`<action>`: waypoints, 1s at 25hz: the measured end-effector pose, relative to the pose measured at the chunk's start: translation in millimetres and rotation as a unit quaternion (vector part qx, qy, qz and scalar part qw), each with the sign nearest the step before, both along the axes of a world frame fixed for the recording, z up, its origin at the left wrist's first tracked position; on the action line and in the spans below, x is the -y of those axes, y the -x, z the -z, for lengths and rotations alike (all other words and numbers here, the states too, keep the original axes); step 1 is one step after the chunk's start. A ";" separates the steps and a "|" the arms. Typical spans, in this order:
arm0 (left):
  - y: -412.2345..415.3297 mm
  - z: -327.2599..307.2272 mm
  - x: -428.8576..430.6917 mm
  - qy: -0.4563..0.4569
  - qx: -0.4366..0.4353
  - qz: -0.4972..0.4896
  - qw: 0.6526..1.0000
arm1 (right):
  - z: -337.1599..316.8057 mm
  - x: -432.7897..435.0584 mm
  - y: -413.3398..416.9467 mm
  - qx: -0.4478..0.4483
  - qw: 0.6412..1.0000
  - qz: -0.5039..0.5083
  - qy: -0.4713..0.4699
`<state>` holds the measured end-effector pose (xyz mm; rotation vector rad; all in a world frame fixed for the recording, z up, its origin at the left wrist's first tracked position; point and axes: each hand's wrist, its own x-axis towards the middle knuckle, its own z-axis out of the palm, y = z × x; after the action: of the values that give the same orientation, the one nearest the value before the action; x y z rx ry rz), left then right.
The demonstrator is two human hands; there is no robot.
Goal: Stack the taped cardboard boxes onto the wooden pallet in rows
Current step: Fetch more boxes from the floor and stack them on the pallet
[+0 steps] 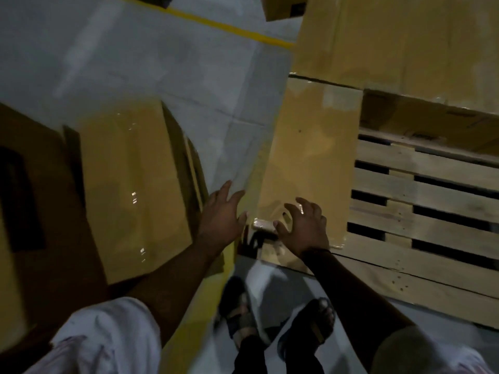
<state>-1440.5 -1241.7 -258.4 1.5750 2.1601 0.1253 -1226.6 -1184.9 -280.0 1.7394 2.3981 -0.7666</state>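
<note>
A taped cardboard box [310, 157] stands on the left edge of the wooden pallet [426, 190]. My right hand [305, 225] hovers with spread fingers over its near end. My left hand [222, 211] is open beside the box's left side, just off it. More stacked boxes [391, 44] fill the pallet's far part. Another taped box [129, 190] lies on the floor at the left.
Bare pallet slats show at the right. A dark-printed box [24, 201] sits at the far left. Yellow floor tape [224, 25] crosses the grey floor at the top. My sandalled feet [278, 322] stand at the pallet's near corner.
</note>
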 end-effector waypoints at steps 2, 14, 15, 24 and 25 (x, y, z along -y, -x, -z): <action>24.4 -12.3 25.3 -0.019 0.000 -0.053 0.998 | -7.2 11.7 32.5 -0.022 0.999 -0.044 0.008; 163.4 10.8 176.0 0.071 -0.026 -0.285 0.956 | 4.9 87.4 225.7 -0.080 0.975 -0.153 0.142; 169.8 14.6 185.5 0.077 -0.023 -0.279 0.957 | 8.1 94.7 234.6 -0.079 0.973 -0.157 0.148; 198.5 33.8 175.4 0.094 -0.045 -0.266 0.958 | 28.9 88.4 238.8 -0.066 0.974 -0.170 0.138; 205.9 34.3 168.1 0.105 -0.036 -0.277 0.955 | 30.4 85.5 241.0 -0.075 0.973 -0.160 0.148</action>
<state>-1646.3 -1409.8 -292.7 0.8400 2.5216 0.0124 -1467.6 -1270.4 -310.4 1.1877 2.4139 -1.1656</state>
